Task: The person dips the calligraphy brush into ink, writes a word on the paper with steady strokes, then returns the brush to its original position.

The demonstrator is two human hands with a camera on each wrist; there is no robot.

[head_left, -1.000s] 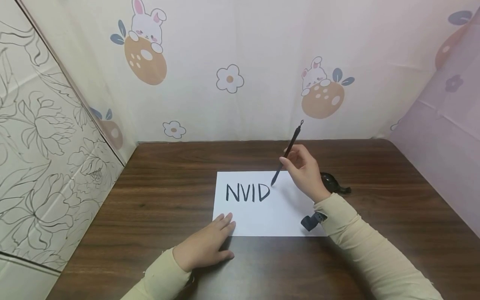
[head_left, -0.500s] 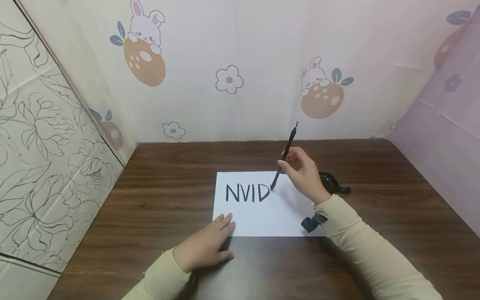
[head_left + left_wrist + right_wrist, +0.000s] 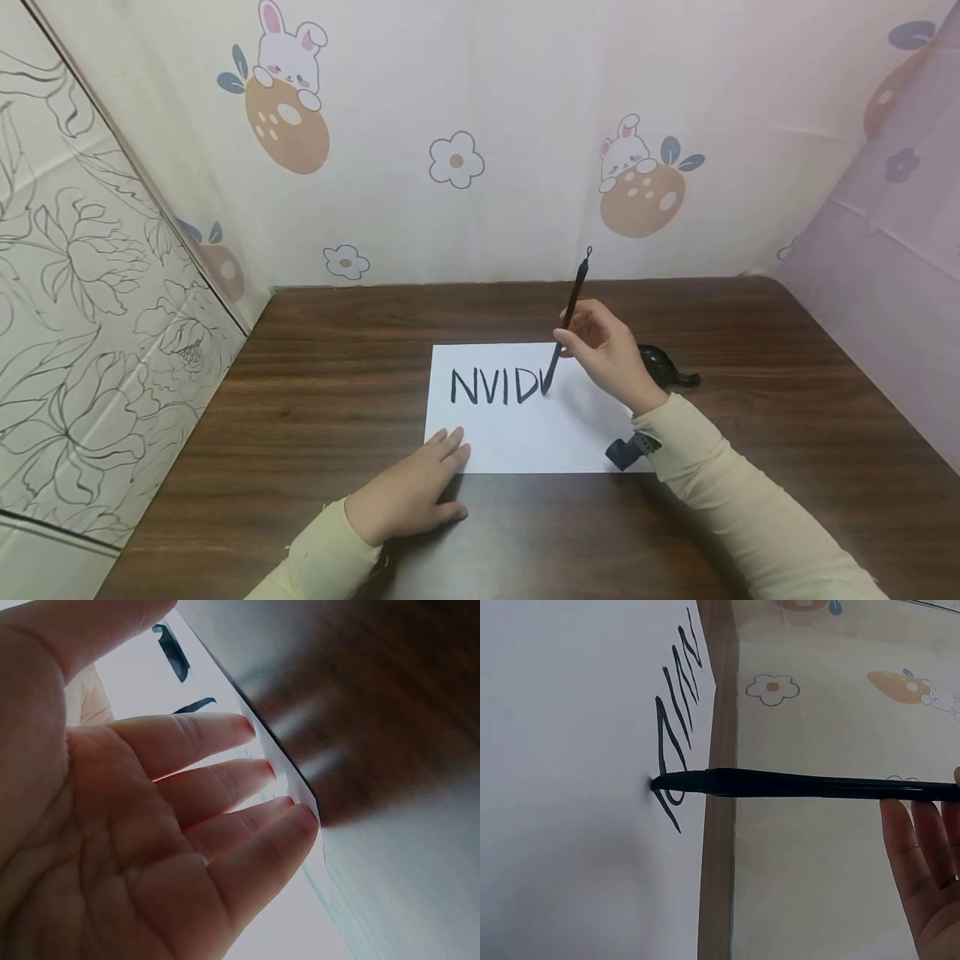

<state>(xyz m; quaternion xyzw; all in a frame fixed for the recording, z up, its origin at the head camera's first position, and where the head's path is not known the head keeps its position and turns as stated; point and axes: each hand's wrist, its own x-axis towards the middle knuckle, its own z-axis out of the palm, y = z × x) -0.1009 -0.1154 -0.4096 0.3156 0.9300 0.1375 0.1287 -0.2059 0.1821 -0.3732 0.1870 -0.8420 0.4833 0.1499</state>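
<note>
A white sheet of paper [image 3: 510,442] lies on the table, bearing the black letters NVID [image 3: 495,387] and a fresh slanting stroke after them. My right hand [image 3: 603,350] pinches a slim black writing brush [image 3: 576,293] between thumb and fingers, its looped end pointing up. In the right wrist view the brush tip [image 3: 657,783] touches the paper at the lower end of that stroke. My left hand [image 3: 412,487] rests with fingers spread and fairly straight, fingertips on the paper's lower left edge; the left wrist view shows its palm and fingers [image 3: 202,742] against the sheet.
A glossy black dish-like object [image 3: 660,367] sits right of the paper, partly behind the right hand. A dark device [image 3: 628,450] is strapped at the right wrist. The brown wooden table [image 3: 315,375] meets a patterned curtain [image 3: 525,208] at the back.
The right hand has drawn the brush tip downward on the paper, leaving a new dark stroke right of the D. The left hand has stayed in place.
</note>
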